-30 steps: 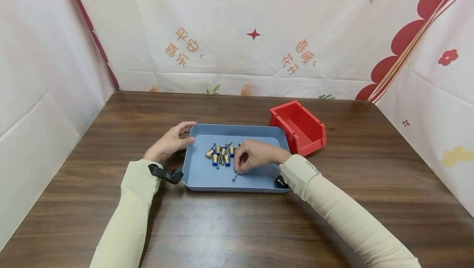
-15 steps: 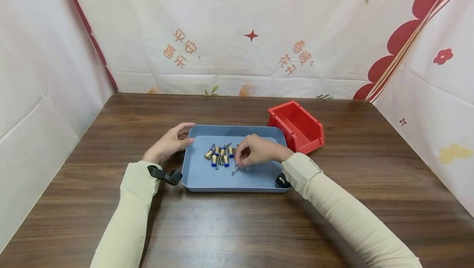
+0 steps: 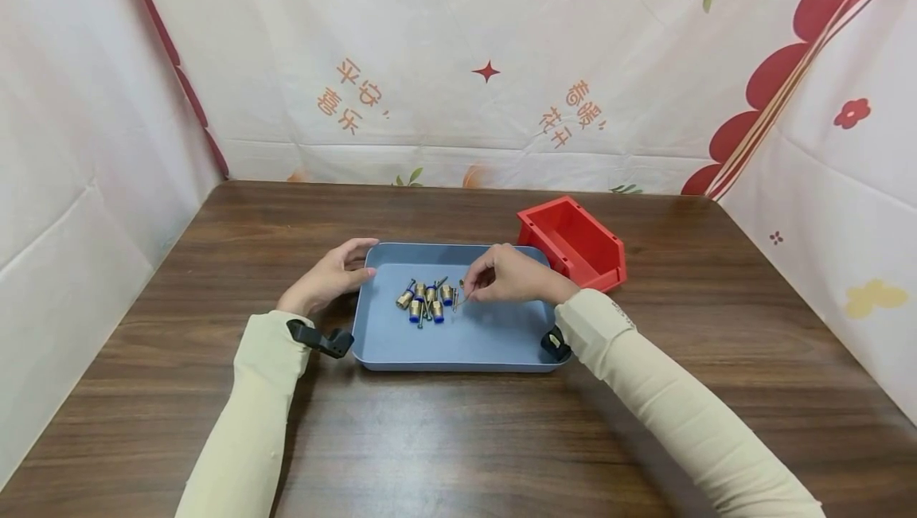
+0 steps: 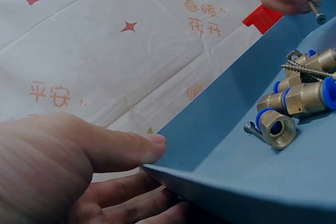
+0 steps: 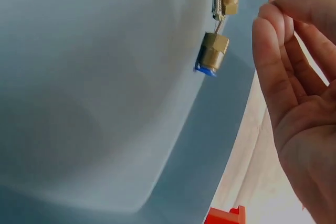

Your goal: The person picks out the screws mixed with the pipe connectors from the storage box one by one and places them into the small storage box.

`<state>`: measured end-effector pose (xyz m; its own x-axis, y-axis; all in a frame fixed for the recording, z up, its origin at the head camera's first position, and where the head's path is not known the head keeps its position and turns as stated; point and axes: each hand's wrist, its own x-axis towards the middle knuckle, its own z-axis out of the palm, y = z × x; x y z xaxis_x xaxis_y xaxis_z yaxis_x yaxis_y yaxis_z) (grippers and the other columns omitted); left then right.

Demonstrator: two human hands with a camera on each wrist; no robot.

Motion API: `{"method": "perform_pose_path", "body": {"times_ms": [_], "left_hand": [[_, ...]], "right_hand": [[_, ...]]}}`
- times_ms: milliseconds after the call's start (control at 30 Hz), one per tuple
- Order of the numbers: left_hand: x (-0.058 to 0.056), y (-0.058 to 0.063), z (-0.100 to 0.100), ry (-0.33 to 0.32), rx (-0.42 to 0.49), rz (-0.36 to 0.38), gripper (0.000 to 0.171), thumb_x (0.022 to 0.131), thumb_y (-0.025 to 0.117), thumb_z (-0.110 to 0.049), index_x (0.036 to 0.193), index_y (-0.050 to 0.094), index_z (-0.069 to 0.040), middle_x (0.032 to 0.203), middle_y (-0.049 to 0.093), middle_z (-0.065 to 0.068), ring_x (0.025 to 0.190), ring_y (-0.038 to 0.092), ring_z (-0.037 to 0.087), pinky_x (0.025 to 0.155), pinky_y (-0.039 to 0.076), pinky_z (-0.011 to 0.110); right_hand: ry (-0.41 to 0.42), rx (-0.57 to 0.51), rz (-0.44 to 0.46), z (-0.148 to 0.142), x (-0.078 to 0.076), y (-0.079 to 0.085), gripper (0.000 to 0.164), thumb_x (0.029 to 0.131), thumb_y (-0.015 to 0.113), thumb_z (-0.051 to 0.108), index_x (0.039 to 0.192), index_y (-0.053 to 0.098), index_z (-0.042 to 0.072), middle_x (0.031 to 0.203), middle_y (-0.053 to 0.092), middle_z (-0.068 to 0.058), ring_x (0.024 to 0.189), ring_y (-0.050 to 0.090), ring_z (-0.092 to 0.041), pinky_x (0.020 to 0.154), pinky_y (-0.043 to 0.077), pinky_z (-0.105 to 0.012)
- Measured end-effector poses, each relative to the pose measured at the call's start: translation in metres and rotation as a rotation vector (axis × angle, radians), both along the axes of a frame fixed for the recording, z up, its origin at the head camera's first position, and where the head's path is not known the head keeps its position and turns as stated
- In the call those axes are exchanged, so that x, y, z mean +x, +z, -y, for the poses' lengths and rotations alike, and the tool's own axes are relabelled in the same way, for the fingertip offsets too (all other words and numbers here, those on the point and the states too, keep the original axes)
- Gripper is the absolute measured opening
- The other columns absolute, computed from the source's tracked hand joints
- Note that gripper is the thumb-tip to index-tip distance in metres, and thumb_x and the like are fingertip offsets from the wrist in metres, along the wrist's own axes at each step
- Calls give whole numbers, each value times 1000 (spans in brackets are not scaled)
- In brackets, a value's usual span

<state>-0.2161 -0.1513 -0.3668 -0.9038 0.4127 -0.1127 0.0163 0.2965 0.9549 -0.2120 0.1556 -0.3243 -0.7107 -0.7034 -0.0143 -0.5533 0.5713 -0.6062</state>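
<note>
My right hand (image 3: 510,273) pinches a screw (image 4: 317,13) between thumb and fingertips, head pointing outward, above the right half of a blue tray (image 3: 458,355). On the tray's left side, my left hand (image 3: 328,275) grips the rim, thumb on the edge and fingers on the outside, as the left wrist view shows. A loose pile of brass push-in fittings (image 4: 305,100) with blue collars lies mid-tray. Several screws (image 4: 307,70) are mixed in among them, one partly hidden behind a fitting.
A red plastic bin (image 3: 573,238) stands behind the tray's back right corner, set at an angle. Both stand on a dark wood-grain table (image 3: 430,438). A printed white cloth (image 3: 430,48) hangs behind and at the sides.
My right hand has moved back and slightly right over the tray, lifting the screw from near the front. My left hand keeps its grip on the rim.
</note>
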Motion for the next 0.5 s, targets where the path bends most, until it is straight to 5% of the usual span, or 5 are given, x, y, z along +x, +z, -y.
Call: {"method": "perform_pose_path", "body": {"times_ms": [500], "left_hand": [[3, 1, 4, -32, 28, -39, 58, 96, 55, -12, 147, 28, -2, 145, 34, 25, 125, 43, 32, 99, 46, 41]], "right_hand": [[-133, 18, -74, -19, -2, 24, 10, 79, 76, 10, 89, 75, 9, 84, 72, 0, 70, 62, -14, 71, 56, -27]]}}
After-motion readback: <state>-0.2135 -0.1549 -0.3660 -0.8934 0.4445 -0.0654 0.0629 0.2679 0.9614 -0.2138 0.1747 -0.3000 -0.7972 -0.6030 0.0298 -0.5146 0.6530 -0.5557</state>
